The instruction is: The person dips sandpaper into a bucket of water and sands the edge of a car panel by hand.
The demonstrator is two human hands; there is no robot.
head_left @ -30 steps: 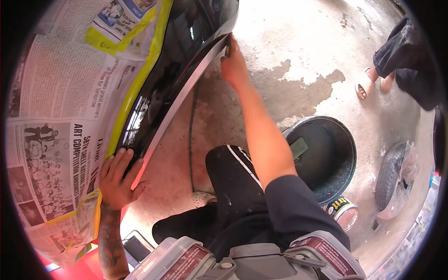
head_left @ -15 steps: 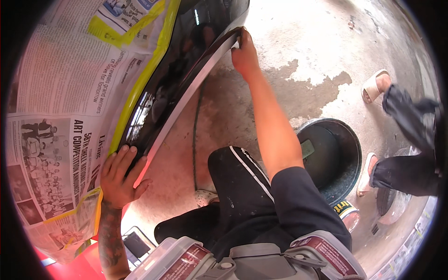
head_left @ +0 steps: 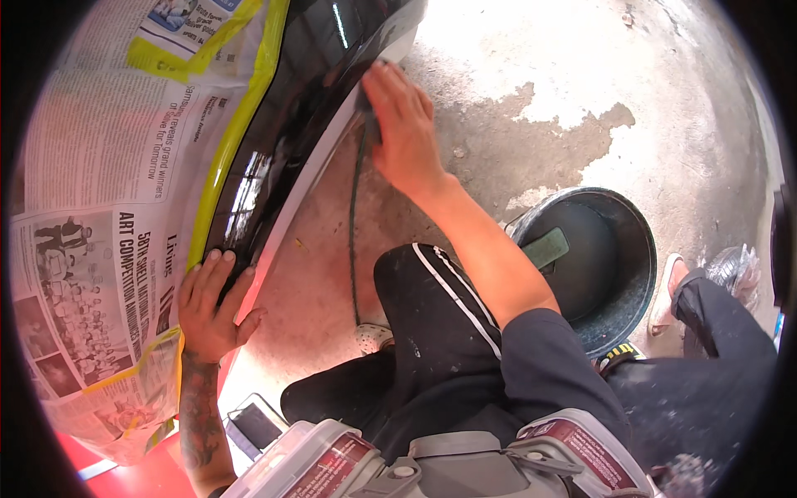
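A glossy black curved car panel (head_left: 307, 83) runs diagonally along the left, with a pale strip on its lower edge. Newspaper (head_left: 108, 141) and yellow masking tape (head_left: 228, 149) cover the red body beside it. My left hand (head_left: 212, 307) lies spread near the panel's lower end, fingertips on its black surface and the tape's edge. My right hand (head_left: 407, 137) is closed over a small dark pad (head_left: 365, 104) at the upper part of the panel's edge; the pad is mostly hidden by my fingers.
A black bucket (head_left: 635, 274) with a green block (head_left: 545, 247) inside stands right of my knee. Another person's sandalled foot (head_left: 667, 295) and dark trousers (head_left: 726, 340) are at right. A cord (head_left: 354, 216) crosses the concrete floor. A phone (head_left: 257, 423) and respirator (head_left: 465, 444) appear low in view.
My right hand has moved down-left along the panel's edge, its back now upward. The other person has moved from the upper right to the lower right, closer to me.
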